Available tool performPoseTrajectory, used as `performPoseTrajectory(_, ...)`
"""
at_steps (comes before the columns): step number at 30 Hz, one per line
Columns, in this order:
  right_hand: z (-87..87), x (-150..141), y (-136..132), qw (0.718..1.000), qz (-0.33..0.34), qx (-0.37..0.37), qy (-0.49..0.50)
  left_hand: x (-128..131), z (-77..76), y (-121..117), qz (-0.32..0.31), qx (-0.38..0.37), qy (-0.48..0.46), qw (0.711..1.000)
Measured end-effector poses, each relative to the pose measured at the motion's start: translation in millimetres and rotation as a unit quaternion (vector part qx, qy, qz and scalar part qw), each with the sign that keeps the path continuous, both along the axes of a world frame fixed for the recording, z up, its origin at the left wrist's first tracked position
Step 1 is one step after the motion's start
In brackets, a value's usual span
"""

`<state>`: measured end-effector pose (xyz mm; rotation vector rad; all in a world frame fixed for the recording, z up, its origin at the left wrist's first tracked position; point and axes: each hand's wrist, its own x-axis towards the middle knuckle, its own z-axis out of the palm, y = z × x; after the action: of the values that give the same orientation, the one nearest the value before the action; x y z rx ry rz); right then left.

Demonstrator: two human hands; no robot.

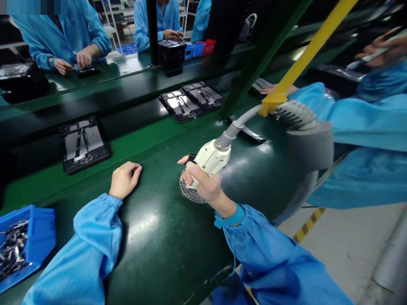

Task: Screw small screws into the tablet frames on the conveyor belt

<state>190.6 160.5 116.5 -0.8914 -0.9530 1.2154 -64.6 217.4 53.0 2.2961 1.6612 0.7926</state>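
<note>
Blue bin (44, 231) of small metallic parts (14, 250) is sitting nearest, lower left on the green bench (152, 250); left hand (124, 180) is resting there loosely closed, can't tell what's inside. Right hand (208, 185) is gripping the white handheld tool (213, 157), perforated disc (194, 195) showing just below. Opened flat devices (181, 105) are lying beyond, a co-worker's hands (84, 57) working farther across.

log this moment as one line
left hand: loosely curled, green table beneath; right hand: gripping white tool; far left: blue bin, small parts
</note>
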Motion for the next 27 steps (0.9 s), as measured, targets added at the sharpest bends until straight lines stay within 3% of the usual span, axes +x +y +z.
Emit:
performPoseTrajectory(10, -3.1, -3.3, -5.2, 0.991, 0.083, 0.016, -0.101, -1.3, -0.9, -0.1, 0.008, -0.025, -0.007, 1.000)
performPoseTrajectory(16, 4.5, 5.3, -8.8, 0.999, 0.025, 0.048, -0.004, 1.4, 10.3, 9.6, 0.072, -0.104, 0.006, 0.992)
performPoseTrajectory(18, 7.8, 14.0, -12.8, 0.996, 0.003, 0.088, 0.017, 13.0, 13.1, 27.8, 0.090, -0.100, 0.018, 0.991)
performPoseTrajectory(21, 6.0, 25.9, -20.0, 0.989, 0.012, 0.140, 0.038, 47.5, 15.9, 73.4, 0.115, -0.114, 0.026, 0.986)
performPoseTrajectory(27, -11.0, 31.5, -24.9, 0.990, 0.051, 0.123, 0.055, 140.0, 27.3, 181.5, 0.188, -0.197, 0.018, 0.962)
